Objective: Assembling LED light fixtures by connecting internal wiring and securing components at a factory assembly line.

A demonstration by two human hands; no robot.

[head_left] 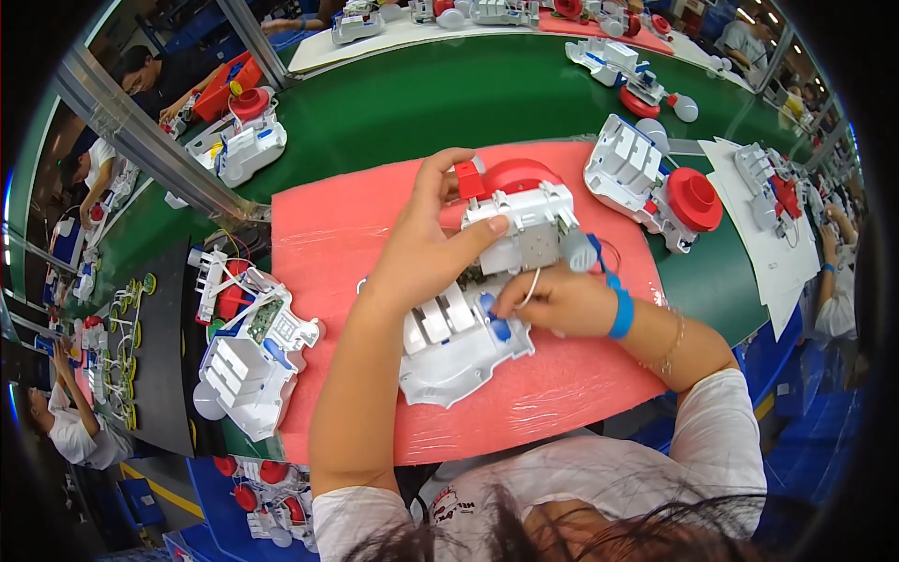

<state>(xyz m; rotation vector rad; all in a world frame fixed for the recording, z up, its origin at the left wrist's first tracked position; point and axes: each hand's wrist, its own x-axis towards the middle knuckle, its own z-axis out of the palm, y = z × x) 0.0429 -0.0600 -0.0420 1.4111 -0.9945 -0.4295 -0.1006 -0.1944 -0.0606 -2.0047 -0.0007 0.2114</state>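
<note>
My left hand (426, 245) is closed round a white plastic housing part (529, 204) with a red round piece (522, 174) and a small red block (469, 180) at its far side. A grey cylinder (578, 253) sticks out at its right end. Below it, a white shell (459, 370) with slotted compartments lies on the pink foam mat (346, 220). My right hand (567, 302), with a blue band at the wrist, pinches a white wire (533, 284) between the two parts. Its fingertips are beside a blue piece (499, 323) in the shell; the wire's ends are hidden.
Similar white-and-red assemblies stand to the left (248, 361) and right (646, 183). A green belt (431, 103) runs across the far side, carrying another unit (245, 140). A metal post (154, 131) rises at the left. Other people work around the line.
</note>
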